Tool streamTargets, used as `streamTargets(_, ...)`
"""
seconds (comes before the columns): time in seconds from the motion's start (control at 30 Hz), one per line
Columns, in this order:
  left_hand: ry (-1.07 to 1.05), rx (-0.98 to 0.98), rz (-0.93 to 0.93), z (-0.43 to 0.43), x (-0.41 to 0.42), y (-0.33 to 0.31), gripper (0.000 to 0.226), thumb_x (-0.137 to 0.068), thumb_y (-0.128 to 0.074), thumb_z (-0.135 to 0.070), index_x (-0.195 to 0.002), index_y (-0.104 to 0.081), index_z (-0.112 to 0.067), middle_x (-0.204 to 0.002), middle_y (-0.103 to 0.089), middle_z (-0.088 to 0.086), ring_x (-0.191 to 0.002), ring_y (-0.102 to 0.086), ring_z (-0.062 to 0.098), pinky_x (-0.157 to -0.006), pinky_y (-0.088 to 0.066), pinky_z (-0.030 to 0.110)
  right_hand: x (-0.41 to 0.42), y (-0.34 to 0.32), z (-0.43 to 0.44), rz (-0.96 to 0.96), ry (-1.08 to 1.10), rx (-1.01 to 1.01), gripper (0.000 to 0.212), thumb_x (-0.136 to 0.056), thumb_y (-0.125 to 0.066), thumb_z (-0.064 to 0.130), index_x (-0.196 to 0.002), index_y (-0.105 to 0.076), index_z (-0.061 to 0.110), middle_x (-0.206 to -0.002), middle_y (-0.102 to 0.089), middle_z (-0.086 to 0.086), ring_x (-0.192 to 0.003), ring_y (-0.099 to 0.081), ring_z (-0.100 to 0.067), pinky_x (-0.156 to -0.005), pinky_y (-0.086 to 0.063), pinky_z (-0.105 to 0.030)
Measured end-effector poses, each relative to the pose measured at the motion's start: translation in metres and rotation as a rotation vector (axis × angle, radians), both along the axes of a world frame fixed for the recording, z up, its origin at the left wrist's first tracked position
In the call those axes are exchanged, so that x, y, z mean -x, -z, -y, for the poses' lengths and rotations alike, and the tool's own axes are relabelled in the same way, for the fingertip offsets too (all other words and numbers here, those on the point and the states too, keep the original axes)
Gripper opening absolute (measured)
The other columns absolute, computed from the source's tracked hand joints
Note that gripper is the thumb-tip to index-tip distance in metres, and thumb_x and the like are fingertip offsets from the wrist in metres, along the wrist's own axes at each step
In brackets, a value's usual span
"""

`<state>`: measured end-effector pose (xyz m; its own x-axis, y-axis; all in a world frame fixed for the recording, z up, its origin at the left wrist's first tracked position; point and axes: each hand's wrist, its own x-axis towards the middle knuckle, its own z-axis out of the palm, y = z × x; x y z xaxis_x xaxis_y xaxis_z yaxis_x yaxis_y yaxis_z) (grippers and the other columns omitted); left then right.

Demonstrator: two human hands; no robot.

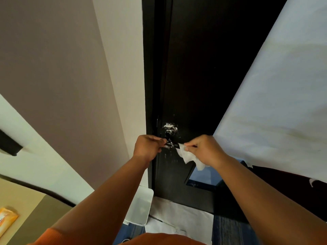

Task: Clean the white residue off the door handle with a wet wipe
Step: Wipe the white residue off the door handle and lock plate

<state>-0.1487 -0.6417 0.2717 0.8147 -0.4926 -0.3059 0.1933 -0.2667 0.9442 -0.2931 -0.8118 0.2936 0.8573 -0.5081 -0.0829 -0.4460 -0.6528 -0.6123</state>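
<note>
Wiping step, judging by the scene: the left hand (148, 147) clamps the black, white-smeared metal door handle (169, 131) while the right hand (203, 149) pinches a crumpled white wet wipe (189, 157) beside it. Next, rub the residue firmly.

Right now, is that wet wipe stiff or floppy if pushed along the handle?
Likely floppy: the wet wipe droops crumpled below the right hand pinching it. Probably light: a pinch carries it. May bunch rather than slide flat on the door handle.

Dark door handle (169, 134) smeared with white residue, crumpled white wet wipe (190, 156) just beside
</note>
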Motion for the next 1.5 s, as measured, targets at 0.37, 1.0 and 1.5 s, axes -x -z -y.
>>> streamTargets(0.37,-0.003,-0.004,0.002,-0.001,0.000,-0.001,0.006,-0.085,-0.084,-0.021,-0.083,-0.080,-0.018,-0.083,-0.080,0.001,-0.078,-0.076,0.023,-0.072,-0.055,0.027,0.034,0.040,-0.004,0.266,-0.045,0.266,0.031,-0.092,-0.072,0.011,-0.122,-0.071,0.020,-0.118,-0.075,-0.005,-0.104,-0.073,-0.024,-0.093,-0.060,-0.039)
streamTargets(1.0,0.004,-0.037,0.013,-0.002,0.003,-0.008,0.010,-0.089,-0.080,-0.022,-0.092,-0.080,-0.012,-0.088,-0.079,0.002,-0.078,-0.074,0.017,-0.059,-0.050,0.014,0.007,0.016,-0.015,0.170,0.012,0.155,0.022,-0.091,-0.075,0.025,-0.112,-0.078,0.020,-0.110,-0.077,-0.002,-0.099,-0.071,-0.018,-0.089,-0.056,-0.029)
streamTargets(1.5,0.104,0.021,0.002,-0.020,0.010,-0.010,0.022,-0.097,-0.068,-0.014,-0.092,-0.078,-0.032,-0.088,-0.079,-0.009,-0.069,-0.070,0.006,-0.065,-0.051,0.016,0.012,0.031,-0.018,0.246,-0.069,0.442,0.022,-0.091,-0.074,0.020,-0.112,-0.077,0.016,-0.106,-0.078,-0.004,-0.090,-0.074,-0.025,-0.079,-0.063,-0.039)
